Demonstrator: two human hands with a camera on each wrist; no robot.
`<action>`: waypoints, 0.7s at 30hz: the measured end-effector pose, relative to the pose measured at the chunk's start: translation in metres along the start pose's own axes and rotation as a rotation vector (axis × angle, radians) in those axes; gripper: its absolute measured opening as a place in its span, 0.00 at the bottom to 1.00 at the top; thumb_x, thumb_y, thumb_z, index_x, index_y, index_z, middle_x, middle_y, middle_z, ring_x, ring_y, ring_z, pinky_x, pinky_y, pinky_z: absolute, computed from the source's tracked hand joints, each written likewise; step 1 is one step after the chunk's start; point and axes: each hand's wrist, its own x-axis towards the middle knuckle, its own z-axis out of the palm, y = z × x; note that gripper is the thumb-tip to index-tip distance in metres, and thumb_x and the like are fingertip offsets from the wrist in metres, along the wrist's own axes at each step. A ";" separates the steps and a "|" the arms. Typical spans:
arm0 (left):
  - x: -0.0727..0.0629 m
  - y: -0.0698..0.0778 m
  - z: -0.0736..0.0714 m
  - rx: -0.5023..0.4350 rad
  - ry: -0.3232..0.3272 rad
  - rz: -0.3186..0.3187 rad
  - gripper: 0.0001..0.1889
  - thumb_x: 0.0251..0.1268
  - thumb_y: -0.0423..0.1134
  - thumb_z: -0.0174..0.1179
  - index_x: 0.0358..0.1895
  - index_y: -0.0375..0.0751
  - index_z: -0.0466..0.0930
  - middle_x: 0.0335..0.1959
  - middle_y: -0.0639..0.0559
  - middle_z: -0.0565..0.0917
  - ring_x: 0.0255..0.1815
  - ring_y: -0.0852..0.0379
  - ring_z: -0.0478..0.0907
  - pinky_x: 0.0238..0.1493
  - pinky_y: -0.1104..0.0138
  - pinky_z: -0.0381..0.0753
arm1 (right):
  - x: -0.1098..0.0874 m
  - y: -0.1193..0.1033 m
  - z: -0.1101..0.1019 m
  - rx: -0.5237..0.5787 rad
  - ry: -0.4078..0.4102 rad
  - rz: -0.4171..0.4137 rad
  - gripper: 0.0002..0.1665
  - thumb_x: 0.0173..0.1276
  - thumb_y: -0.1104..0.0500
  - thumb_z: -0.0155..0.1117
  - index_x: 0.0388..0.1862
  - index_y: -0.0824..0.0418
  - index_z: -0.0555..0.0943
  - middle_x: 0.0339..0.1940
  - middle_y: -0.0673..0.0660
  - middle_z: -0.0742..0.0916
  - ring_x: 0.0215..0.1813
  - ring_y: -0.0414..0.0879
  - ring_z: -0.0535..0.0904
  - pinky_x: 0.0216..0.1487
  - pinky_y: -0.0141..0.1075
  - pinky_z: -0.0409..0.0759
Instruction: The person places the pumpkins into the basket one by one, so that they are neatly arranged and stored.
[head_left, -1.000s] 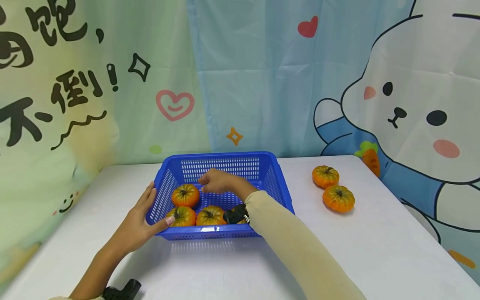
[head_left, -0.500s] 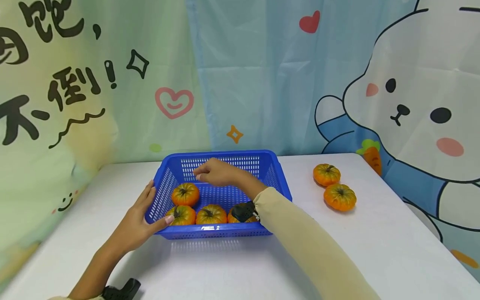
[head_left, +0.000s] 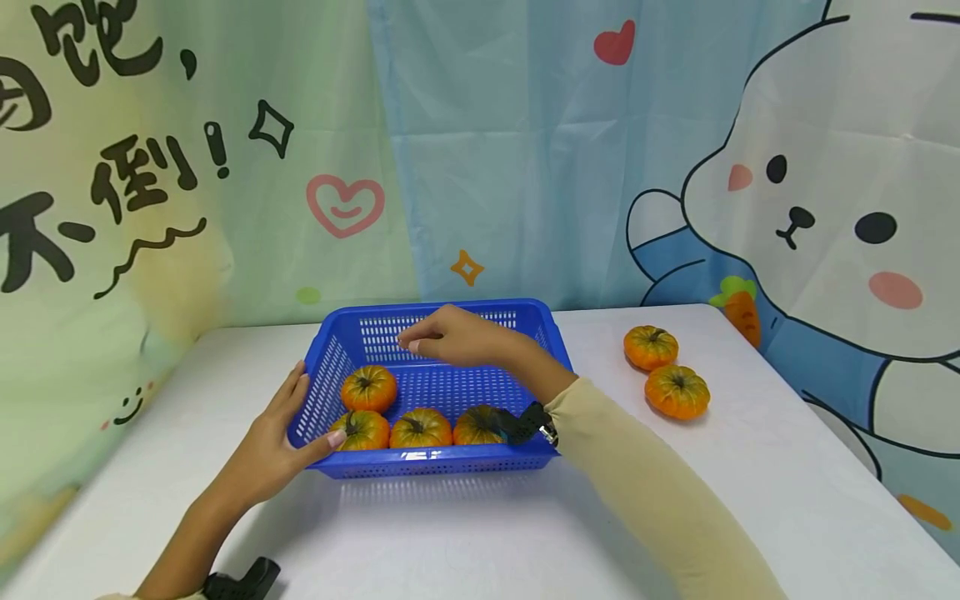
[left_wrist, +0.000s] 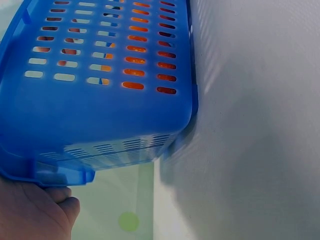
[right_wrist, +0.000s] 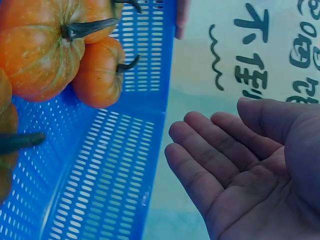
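Observation:
A blue plastic basket [head_left: 555, 367] with perforated walls stands on the white table and holds several small orange pumpkins, among them one pumpkin [head_left: 369, 388] at the left and another pumpkin [head_left: 421, 429] along the front. My left hand [head_left: 266, 442] holds the basket's front left corner, its thumb over the front rim and its fingers along the outer left wall. Above the back of the basket hovers my right hand [head_left: 461, 336], holding nothing. In the right wrist view its palm faces the camera, with fingers loosely extended beside the basket rim.
Two more pumpkins, a rear pumpkin [head_left: 650, 347] and a nearer pumpkin [head_left: 677, 392], lie on the white table [head_left: 750, 483] right of the basket. A printed curtain [head_left: 510, 167] hangs behind the table.
My right hand has risen from inside the basket toward its back rim, and its forearm has shifted right. My left hand and the pumpkins have stayed put.

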 end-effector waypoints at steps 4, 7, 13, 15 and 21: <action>-0.001 -0.001 0.000 -0.005 0.006 0.007 0.51 0.60 0.57 0.61 0.76 0.30 0.46 0.79 0.39 0.43 0.73 0.29 0.48 0.62 0.33 0.57 | -0.014 -0.001 -0.012 0.046 0.010 -0.019 0.21 0.78 0.58 0.50 0.66 0.60 0.75 0.60 0.53 0.82 0.61 0.41 0.77 0.59 0.34 0.75; 0.000 -0.001 0.000 -0.004 0.007 0.008 0.51 0.60 0.57 0.62 0.76 0.30 0.46 0.79 0.39 0.43 0.73 0.29 0.48 0.62 0.34 0.58 | -0.026 -0.001 -0.024 0.093 0.037 -0.036 0.21 0.78 0.59 0.50 0.66 0.62 0.75 0.60 0.54 0.82 0.62 0.44 0.76 0.61 0.37 0.74; 0.000 0.000 0.000 -0.003 0.005 0.001 0.51 0.59 0.57 0.62 0.76 0.30 0.46 0.79 0.39 0.43 0.73 0.28 0.49 0.60 0.33 0.60 | -0.050 0.008 -0.043 0.125 0.092 -0.067 0.22 0.78 0.59 0.51 0.66 0.66 0.74 0.59 0.56 0.83 0.62 0.46 0.77 0.62 0.40 0.73; 0.000 0.001 0.000 -0.003 0.007 0.004 0.51 0.59 0.57 0.62 0.76 0.30 0.46 0.78 0.38 0.43 0.73 0.29 0.49 0.60 0.33 0.60 | -0.060 0.012 -0.046 0.125 0.106 -0.060 0.22 0.78 0.59 0.50 0.66 0.66 0.74 0.59 0.56 0.83 0.63 0.47 0.76 0.63 0.42 0.73; 0.000 -0.001 0.001 -0.007 0.012 0.006 0.51 0.59 0.57 0.62 0.76 0.30 0.46 0.79 0.39 0.43 0.73 0.29 0.49 0.60 0.34 0.60 | -0.086 0.023 -0.052 0.120 0.146 -0.038 0.23 0.78 0.58 0.51 0.67 0.64 0.74 0.60 0.56 0.82 0.64 0.48 0.75 0.63 0.45 0.72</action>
